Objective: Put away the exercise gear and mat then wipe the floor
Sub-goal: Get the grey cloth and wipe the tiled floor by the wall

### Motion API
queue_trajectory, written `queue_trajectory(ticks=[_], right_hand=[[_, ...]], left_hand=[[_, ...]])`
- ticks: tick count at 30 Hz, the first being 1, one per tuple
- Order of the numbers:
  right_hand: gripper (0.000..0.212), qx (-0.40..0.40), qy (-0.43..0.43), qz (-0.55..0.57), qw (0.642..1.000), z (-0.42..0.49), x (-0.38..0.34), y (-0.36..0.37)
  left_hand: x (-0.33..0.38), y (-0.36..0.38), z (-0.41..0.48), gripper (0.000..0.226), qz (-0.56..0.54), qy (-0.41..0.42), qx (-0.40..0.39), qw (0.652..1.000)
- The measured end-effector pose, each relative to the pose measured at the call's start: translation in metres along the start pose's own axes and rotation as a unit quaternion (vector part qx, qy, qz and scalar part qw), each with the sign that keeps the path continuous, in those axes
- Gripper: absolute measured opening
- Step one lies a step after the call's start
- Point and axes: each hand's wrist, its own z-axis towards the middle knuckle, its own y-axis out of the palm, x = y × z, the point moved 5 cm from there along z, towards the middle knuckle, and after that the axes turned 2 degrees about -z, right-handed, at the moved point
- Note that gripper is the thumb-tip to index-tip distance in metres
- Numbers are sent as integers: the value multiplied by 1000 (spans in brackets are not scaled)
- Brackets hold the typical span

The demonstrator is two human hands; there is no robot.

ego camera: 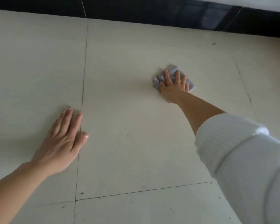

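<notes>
While my left hand [63,139] lies flat, fingers together, on the pale tiled floor [136,143], my right hand [173,86] presses a folded grey cloth [173,70] down, fingers spread.

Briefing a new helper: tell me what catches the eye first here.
The right hand presses a folded grey cloth onto the pale tiled floor, right of centre. The left hand lies flat on the floor at lower left, beside a tile seam. A dark baseboard runs along the top.
</notes>
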Motion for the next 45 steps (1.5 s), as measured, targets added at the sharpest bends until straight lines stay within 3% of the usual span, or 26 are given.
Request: queue_trajectory(ticks=[7,13,17,20,23,28,30,35,40,43,45], right_hand=[[56,30,-225,-44,973,-107,-49,57],[54,28,-363,-106,925,-219,-31,114],[55,58,-424,-146,892,-227,-5,121],[61,76,-361,-114,922,-188,9,99],[70,63,-184,-46,980,-130,28,68],[71,68,-29,1,997,-60,9,33],[70,69,-14,29,997,-52,-18,34],[64,78,-254,-41,963,-111,-90,65],[62,43,-432,-146,889,-190,-76,108],[63,48,-497,-187,846,-203,-43,114],[64,55,-498,-202,842,-189,-32,105]], left_hand=[[2,0,-7,82,-2,-42,-27,999],[8,-2,-7,86,11,-54,-35,998],[14,-2,-8,86,-7,-70,-50,996],[11,-2,-10,89,2,-57,-66,996],[7,-2,-11,89,6,-44,-77,996],[7,0,-11,87,-2,-47,-83,995],[6,-1,-10,85,-6,-48,-80,996],[7,0,-12,84,-14,-48,-73,996],[7,0,-12,82,-16,-43,-37,998],[3,-6,-16,78,-3,-1,7,1000],[-15,-12,-17,77,24,-2,30,999]])
